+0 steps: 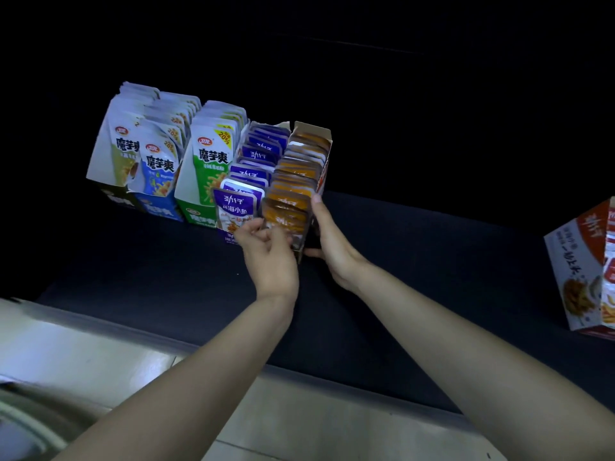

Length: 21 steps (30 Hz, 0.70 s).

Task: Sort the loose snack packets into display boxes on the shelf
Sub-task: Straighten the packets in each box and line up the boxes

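Head view. The dark shelf (166, 261) runs across the middle of the frame. A row of display boxes stands on it, left of centre.

The orange box (311, 129) stands at the right end of the row. It is filled front to back with upright orange packets (293, 174). Just left of it, touching, stands a file of purple packets (236, 204). Further left are a green box (196, 214), a blue box (159, 204) and a dark-fronted box (113, 194), each holding taller white pouches.

My left hand (269, 251) is at the front left corner of the orange box. Its fingers (276, 234) are curled in tight and touch the foremost orange packet. Whether they pinch that packet or the lip of the box, I cannot tell.

My right hand (332, 241) grips the front right corner of the same box. Its fingers lie nearly straight up the outer right wall, and the thumb is hooked under the front edge. Both forearms reach in from the bottom of the frame.

A red-and-white box (579, 261) sits tilted at the right edge of the frame, well apart from the row. A pale surface (83, 354) shows at the lower left, below the shelf edge.
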Each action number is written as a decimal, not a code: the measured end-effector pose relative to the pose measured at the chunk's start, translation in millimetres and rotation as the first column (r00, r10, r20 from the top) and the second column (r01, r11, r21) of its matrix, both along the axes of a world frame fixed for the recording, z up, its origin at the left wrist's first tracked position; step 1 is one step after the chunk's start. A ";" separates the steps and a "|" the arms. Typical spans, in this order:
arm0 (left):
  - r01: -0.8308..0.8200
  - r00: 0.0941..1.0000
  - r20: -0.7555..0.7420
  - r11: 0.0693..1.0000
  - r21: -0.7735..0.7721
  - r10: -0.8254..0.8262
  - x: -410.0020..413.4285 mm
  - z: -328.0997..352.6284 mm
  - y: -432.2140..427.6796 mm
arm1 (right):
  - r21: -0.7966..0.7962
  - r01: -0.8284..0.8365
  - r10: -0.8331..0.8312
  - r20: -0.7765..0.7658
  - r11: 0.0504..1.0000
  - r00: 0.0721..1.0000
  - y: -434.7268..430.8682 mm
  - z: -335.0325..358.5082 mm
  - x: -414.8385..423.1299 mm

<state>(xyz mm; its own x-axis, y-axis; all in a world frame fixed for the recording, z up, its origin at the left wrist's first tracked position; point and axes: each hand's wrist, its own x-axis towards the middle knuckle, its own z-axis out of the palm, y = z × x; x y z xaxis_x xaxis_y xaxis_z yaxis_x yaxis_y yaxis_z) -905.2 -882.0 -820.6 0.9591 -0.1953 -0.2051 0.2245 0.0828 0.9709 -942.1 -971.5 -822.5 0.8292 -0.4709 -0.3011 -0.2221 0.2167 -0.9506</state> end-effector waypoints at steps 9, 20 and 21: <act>0.047 0.990 0.125 0.988 0.146 -0.065 7.9 -15.1 11.6 | -0.047 -0.010 0.009 -0.017 0.999 1.000 -0.6 11.5 -6.5; 0.205 0.969 0.045 0.896 0.395 -0.241 -30.5 -20.4 13.3 | -0.181 -0.054 0.033 -0.118 0.982 0.993 -3.8 26.0 -51.7; 0.238 0.963 0.017 0.884 0.403 -0.267 -35.8 -21.7 12.5 | -0.212 -0.088 0.059 -0.140 0.973 0.988 -6.3 25.8 -60.7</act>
